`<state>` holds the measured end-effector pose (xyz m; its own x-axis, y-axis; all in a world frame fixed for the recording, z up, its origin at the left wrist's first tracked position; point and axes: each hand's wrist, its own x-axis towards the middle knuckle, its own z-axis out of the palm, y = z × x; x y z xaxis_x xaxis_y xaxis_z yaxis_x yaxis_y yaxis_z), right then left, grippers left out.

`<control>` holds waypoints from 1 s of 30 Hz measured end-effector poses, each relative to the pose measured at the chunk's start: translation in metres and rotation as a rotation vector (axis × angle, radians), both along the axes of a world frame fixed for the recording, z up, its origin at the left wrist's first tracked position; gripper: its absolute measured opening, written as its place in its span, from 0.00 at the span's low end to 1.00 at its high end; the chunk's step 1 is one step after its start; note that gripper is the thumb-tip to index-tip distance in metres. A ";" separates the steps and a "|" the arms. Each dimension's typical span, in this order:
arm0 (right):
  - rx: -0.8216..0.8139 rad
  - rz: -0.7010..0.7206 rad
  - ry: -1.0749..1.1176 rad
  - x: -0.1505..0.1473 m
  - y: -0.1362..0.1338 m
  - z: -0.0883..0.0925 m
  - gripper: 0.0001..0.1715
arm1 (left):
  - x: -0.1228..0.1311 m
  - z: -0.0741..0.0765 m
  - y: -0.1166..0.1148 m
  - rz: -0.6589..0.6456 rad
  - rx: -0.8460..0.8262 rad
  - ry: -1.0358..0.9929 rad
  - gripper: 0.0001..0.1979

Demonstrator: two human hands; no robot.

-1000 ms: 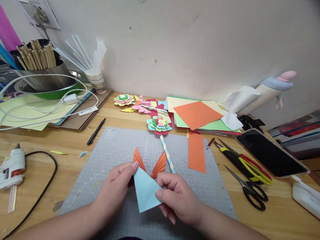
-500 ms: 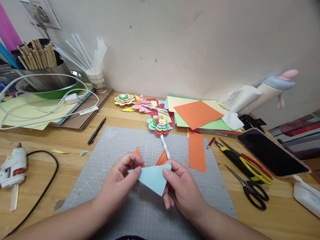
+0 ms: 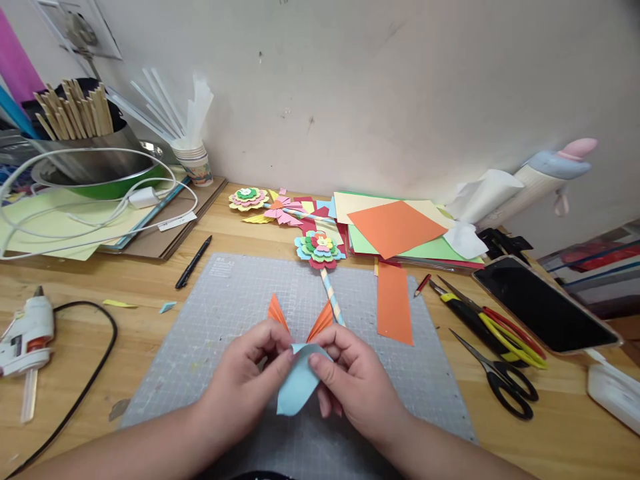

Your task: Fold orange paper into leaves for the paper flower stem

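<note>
Between both hands is a piece of light blue paper [image 3: 299,385], bent into a curve with one corner pointing down toward me. My left hand [image 3: 260,363] pinches its upper left edge between thumb and fingers. On the other side, my right hand [image 3: 350,373] grips the paper with the thumb on top. Just beyond the fingers, two pleated orange paper pieces [image 3: 320,321] lie on the grey cutting mat [image 3: 240,293], partly hidden by my hands. A layered paper flower [image 3: 321,250] with a striped stem [image 3: 330,297] lies behind them.
An orange paper strip [image 3: 394,303] lies on the mat's right side. Scissors [image 3: 505,387], pliers [image 3: 510,337] and a phone [image 3: 545,303] are at the right. A glue gun [image 3: 31,337] and a black pen [image 3: 194,261] lie left. Coloured paper sheets [image 3: 420,250] are stacked by the wall.
The blue paper was a flat triangle spread between the hands. Now it is curled and turned, and my hands have come closer together, slightly nearer to me.
</note>
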<state>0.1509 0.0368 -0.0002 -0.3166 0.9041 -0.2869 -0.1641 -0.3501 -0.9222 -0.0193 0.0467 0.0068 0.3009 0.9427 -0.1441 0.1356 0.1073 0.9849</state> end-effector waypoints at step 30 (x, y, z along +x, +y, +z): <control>-0.131 -0.056 0.141 0.004 0.006 -0.001 0.16 | -0.002 0.001 0.002 -0.079 -0.028 -0.075 0.14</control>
<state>0.1546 0.0424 -0.0011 -0.3123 0.8793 -0.3595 -0.3105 -0.4521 -0.8361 -0.0209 0.0490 0.0080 0.3852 0.9114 -0.1445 0.0710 0.1268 0.9894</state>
